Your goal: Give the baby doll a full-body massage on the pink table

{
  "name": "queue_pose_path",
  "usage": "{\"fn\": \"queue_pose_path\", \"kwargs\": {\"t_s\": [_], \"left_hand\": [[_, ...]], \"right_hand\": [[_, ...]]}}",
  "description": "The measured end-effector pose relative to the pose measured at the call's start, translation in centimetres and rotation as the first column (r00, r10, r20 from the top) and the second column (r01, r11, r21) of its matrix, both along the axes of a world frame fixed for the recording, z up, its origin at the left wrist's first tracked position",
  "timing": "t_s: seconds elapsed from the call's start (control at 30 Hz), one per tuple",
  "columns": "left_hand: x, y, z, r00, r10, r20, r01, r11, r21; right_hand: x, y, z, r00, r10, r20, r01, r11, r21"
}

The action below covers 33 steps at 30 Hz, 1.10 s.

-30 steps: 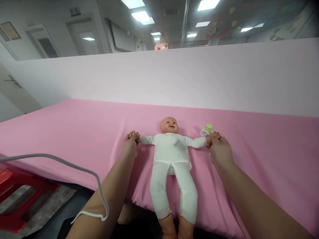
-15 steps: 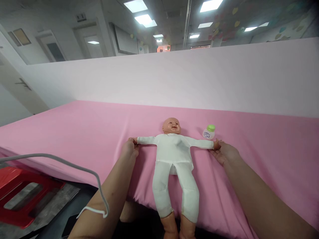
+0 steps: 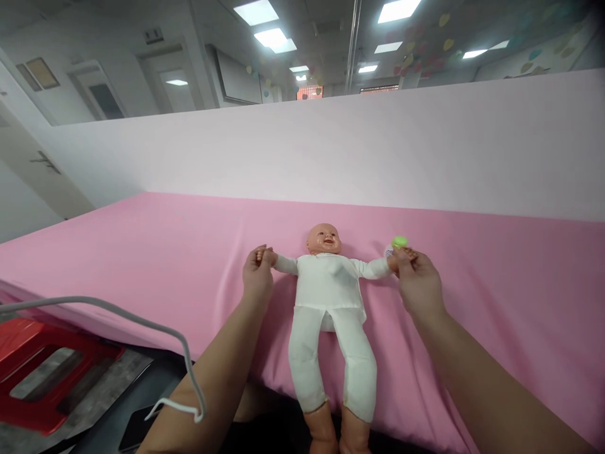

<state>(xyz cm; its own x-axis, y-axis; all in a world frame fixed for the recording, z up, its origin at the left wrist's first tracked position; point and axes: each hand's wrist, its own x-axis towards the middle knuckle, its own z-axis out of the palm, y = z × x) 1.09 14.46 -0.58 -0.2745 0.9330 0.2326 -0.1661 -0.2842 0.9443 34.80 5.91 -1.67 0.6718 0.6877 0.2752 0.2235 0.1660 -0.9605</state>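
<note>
A baby doll (image 3: 328, 284) in a white top and white trousers lies face up, its feet toward me. My left hand (image 3: 258, 271) is closed on the doll's hand at the left, lifting that arm off the cloth. At the other side my right hand (image 3: 418, 277) pinches the doll's other hand, and that arm is raised too. Just behind my right fingers stands a small clear bottle with a green cap (image 3: 399, 241); most of its body is hidden.
A pink sheet (image 3: 165, 252) covers the padded surface, with a white low wall (image 3: 302, 151) and glass behind it. A grey cable (image 3: 108, 307) hangs across the lower left. Beyond it are a red plastic stool (image 3: 47, 372) and a dark phone (image 3: 137, 429).
Both my hands have risen and come inward with the doll's hands, so its arms are lifted and no longer stretched flat. My right hand now partly covers the bottle.
</note>
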Motion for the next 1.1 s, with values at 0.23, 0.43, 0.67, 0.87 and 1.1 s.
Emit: {"fn": "queue_pose_path", "kwargs": {"t_s": [0.23, 0.43, 0.67, 0.87, 1.1], "left_hand": [[3.0, -3.7, 0.3, 0.718, -0.010, -0.695, 0.263, 0.929, 0.259], [3.5, -4.2, 0.2, 0.499, -0.004, -0.867, 0.418, 0.877, 0.237], [4.0, -4.2, 0.5, 0.344, -0.034, -0.938, 0.537, 0.827, 0.167], [3.7, -4.1, 0.6, 0.371, -0.049, -0.928, 0.517, 0.841, 0.162], [2.2, -2.8, 0.1, 0.755, -0.075, -0.651, 0.184, 0.978, 0.102]], "right_hand": [[-5.6, -1.8, 1.7, 0.866, 0.217, 0.451, -0.223, 0.974, -0.040], [-6.9, -1.7, 0.8, 0.627, 0.314, 0.713, -0.346, 0.932, -0.107], [-7.5, -1.3, 0.2, 0.431, 0.356, 0.829, -0.416, 0.894, -0.167], [-7.4, -1.2, 0.2, 0.446, 0.356, 0.821, -0.415, 0.895, -0.163], [-5.7, -1.3, 1.1, 0.825, 0.231, 0.515, -0.243, 0.969, -0.045]]}}
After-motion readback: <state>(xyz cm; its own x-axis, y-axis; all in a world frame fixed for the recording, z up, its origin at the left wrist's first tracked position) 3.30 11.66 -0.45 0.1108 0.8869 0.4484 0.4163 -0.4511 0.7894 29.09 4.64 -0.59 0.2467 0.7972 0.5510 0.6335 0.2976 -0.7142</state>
